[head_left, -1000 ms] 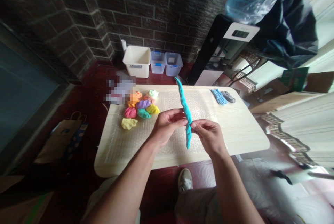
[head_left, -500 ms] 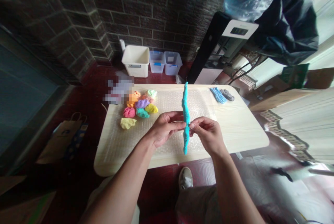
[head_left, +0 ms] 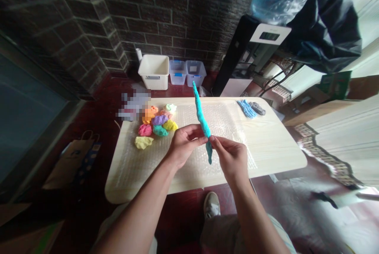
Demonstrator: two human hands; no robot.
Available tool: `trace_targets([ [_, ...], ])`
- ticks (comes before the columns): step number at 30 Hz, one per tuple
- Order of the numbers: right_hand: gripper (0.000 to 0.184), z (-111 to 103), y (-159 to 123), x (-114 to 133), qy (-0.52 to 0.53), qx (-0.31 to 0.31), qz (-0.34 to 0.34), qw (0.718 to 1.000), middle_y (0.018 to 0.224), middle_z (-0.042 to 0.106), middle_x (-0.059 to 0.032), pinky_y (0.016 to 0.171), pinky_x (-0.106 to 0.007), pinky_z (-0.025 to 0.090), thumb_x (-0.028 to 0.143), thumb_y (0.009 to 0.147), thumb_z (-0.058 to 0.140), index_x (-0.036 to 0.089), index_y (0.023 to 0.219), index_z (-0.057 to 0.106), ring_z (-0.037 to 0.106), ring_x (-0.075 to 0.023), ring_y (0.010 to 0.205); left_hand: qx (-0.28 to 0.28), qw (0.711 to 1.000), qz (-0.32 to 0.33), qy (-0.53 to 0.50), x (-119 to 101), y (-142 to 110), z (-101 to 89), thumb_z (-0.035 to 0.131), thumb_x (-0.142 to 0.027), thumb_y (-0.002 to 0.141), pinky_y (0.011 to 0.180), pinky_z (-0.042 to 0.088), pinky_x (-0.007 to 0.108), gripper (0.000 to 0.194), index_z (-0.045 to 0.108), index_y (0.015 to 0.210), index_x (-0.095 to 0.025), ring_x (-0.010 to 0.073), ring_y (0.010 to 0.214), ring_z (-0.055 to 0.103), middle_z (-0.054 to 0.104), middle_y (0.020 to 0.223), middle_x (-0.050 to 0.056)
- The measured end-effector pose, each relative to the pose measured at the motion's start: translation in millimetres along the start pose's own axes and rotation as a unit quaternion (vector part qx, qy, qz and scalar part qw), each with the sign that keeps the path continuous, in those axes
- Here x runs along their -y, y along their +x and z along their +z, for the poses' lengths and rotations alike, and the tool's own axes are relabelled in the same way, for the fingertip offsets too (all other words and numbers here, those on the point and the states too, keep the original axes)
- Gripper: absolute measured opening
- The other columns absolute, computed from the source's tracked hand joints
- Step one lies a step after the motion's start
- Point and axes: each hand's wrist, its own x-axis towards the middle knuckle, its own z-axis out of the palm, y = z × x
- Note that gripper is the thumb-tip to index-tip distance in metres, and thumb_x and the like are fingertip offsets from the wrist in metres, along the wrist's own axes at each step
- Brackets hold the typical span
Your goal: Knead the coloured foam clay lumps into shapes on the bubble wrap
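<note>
Turquoise roll point(head_left: 199, 112): top end has swung leftward since the earlier frame; now it leans, held between both hands above the counter point(head_left: 275, 143).
Left hand point(head_left: 184, 143): thumb and fingers closed on the roll's left side.
Right hand point(head_left: 232, 154): pinching it from the right.
Bubble wrap point(head_left: 160, 163): beneath the hands.
Coloured lumps point(head_left: 160, 120): left of the hands.
Blue bundle point(head_left: 246, 109), grey bundle point(head_left: 257, 108): beyond the right hand.

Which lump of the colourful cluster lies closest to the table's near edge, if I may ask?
The pale yellow lump, the frontmost, with the red lump behind it.
</note>
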Motion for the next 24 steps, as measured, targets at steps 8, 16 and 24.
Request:
trace_targets([
  [8, 0.039, 0.6, 5.6, -2.1, 0.096, 0.011, 0.05, 0.994, 0.087, 0.084, -0.0087, 0.077, -0.038, 0.064, 0.053, 0.081, 0.088, 0.02, 0.102, 0.088, 0.078, -0.0251, 0.082, -0.002, 0.999, 0.002, -0.048, -1.0, -1.1, -0.5, 0.097, -0.015, 0.064, 0.089, 0.057, 0.03, 0.036, 0.08, 0.095, -0.017, 0.0161, 0.089, 0.073, 0.081, 0.093, 0.004],
  [16, 0.029, 2.8, 1.9, -1.7, 0.091, 0.012, 0.011, 0.996, 0.078, 0.08, -0.0064, 0.063, -0.03, 0.058, 0.046, 0.077, 0.093, 0.021, 0.089, 0.087, 0.072, -0.0202, 0.072, 0.002, 0.999, 0.018, -0.042, -2.5, -2.5, -1.4, 0.096, -0.017, 0.069, 0.096, 0.053, 0.03, 0.044, 0.081, 0.11, -0.021, 0.0159, 0.096, 0.072, 0.081, 0.097, 0.002],
  [24, 0.018, 0.8, -0.8, -5.4, 0.007, 0.027, -0.095, 0.995, 0.1, 0.081, -0.0084, 0.073, -0.034, 0.065, 0.037, 0.095, 0.079, 0.025, 0.106, 0.085, 0.077, -0.0223, 0.088, 0.004, 1.0, 0.01, -0.017, -8.0, -8.7, 3.0, 0.097, -0.019, 0.068, 0.091, 0.056, 0.028, 0.059, 0.078, 0.124, -0.02, 0.0145, 0.089, 0.072, 0.08, 0.094, 0.001],
])
